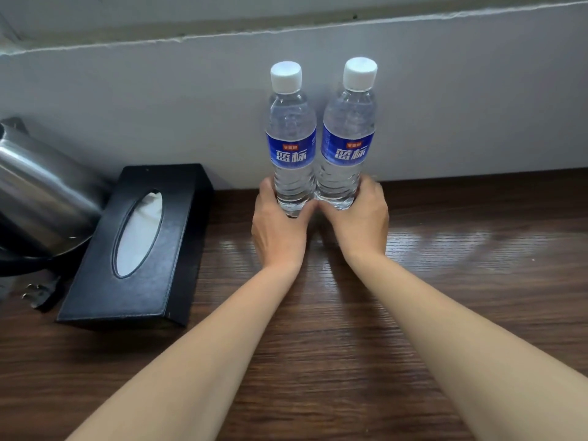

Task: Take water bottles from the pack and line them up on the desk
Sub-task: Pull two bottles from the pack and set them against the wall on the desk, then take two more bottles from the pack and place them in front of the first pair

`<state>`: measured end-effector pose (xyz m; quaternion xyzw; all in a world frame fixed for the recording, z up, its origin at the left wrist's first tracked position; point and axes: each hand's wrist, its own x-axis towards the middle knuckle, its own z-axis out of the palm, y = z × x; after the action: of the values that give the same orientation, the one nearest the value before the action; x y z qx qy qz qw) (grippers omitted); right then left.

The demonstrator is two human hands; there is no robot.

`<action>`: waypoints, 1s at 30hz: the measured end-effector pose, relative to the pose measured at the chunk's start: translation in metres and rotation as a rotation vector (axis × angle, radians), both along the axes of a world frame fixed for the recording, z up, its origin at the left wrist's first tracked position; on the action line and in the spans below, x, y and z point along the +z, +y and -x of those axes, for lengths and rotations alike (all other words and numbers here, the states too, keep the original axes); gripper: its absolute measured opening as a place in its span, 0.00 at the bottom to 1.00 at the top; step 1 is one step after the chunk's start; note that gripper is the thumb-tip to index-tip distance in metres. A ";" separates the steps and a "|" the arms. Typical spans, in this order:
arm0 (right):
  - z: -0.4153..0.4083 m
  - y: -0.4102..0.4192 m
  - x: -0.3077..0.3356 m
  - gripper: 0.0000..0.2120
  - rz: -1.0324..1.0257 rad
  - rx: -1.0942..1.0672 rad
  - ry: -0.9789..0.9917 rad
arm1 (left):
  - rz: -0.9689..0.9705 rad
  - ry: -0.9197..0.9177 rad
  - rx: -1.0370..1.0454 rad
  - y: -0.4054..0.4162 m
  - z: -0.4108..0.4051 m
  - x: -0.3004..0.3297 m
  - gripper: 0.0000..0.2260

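A: Standing at the desk's point(445, 281) back edge, against the wall point(159, 106), what are those?

B: Two upright water bottles, touching side by side. The left hand point(280, 230) wraps the base of the left bottle point(291, 144); the right hand point(358, 221) wraps the right bottle point(348, 138).

A: Labels?

B: Blue bands reading "蓝标", white caps. A black leather tissue box point(140, 246) and a steel kettle point(38, 192) sit towards the left edge.

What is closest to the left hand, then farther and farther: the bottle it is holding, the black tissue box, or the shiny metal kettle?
1. Clear plastic water bottle with blue label, in the left hand.
2. Black leather tissue box, to its left.
3. Shiny steel kettle, at the far left edge.
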<state>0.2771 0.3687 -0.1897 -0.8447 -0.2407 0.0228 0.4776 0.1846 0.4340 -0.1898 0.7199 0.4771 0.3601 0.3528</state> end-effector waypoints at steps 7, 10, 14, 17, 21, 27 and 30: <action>0.025 -0.032 0.007 0.27 0.035 0.006 0.151 | 0.232 -0.005 -0.043 -0.023 0.034 0.017 0.38; 0.047 -0.057 0.015 0.22 0.046 -0.025 0.172 | 0.315 -0.074 -0.048 -0.046 0.054 0.032 0.29; 0.077 -0.093 0.033 0.18 -0.005 -0.017 0.267 | 0.382 -0.096 -0.091 -0.083 0.080 0.058 0.24; 0.100 -0.125 0.060 0.16 -0.015 -0.008 0.320 | 0.417 -0.106 -0.108 -0.111 0.098 0.085 0.22; 0.134 -0.178 0.102 0.16 0.003 -0.041 0.370 | 0.447 -0.053 -0.172 -0.154 0.122 0.126 0.20; 0.183 -0.271 0.147 0.16 -0.008 -0.126 0.507 | 0.506 -0.007 -0.277 -0.230 0.158 0.168 0.19; 0.200 -0.318 0.164 0.16 -0.033 -0.195 0.560 | 0.570 0.001 -0.292 -0.275 0.169 0.179 0.18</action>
<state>0.0772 0.0508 -0.0256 -0.8166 -0.0177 0.2051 0.5392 0.0161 0.1589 -0.0106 0.6533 0.4505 0.1569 0.5879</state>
